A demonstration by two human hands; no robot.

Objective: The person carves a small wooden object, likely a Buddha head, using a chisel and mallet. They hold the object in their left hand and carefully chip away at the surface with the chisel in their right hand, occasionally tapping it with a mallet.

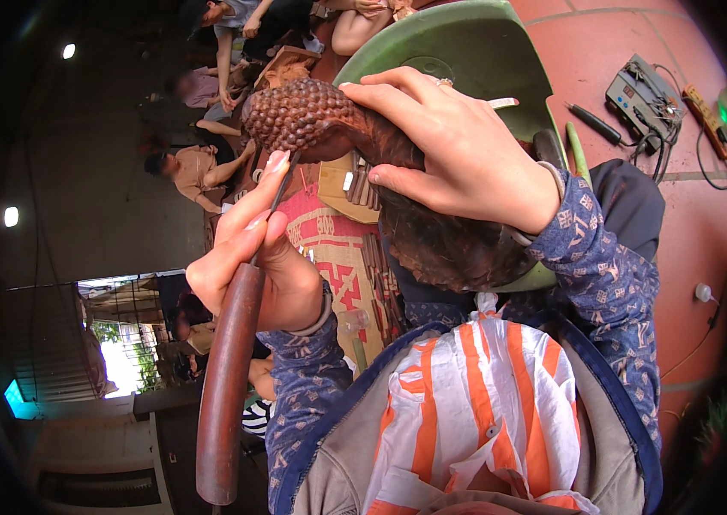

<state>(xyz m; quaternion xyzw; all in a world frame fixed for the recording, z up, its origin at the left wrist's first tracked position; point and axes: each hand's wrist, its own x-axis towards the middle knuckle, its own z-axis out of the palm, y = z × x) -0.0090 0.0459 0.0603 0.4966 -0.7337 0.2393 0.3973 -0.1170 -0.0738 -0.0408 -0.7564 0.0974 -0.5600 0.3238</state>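
Observation:
My left hand [256,266] is closed around a carving tool [233,378] with a long reddish-brown wooden handle and a thin dark metal shaft. The shaft runs up between the fingers, and its tip meets the lower edge of the knobbly curls on a dark wooden carving [295,116]. Whether the tip cuts into the wood cannot be seen. Across the carving's narrower, smooth part lies my right hand [458,146], its thumb and fingers spread over the wood and pressing on it. The carving's broad, dark body extends below that hand, above my lap.
Behind the carving stands a green plastic shell [500,51], perhaps a chair. At right, a grey control box [645,101] with leads and a power strip [706,120] lie on red tiles. Left of my lap is a patterned mat [333,249] with several tools; people sit beyond.

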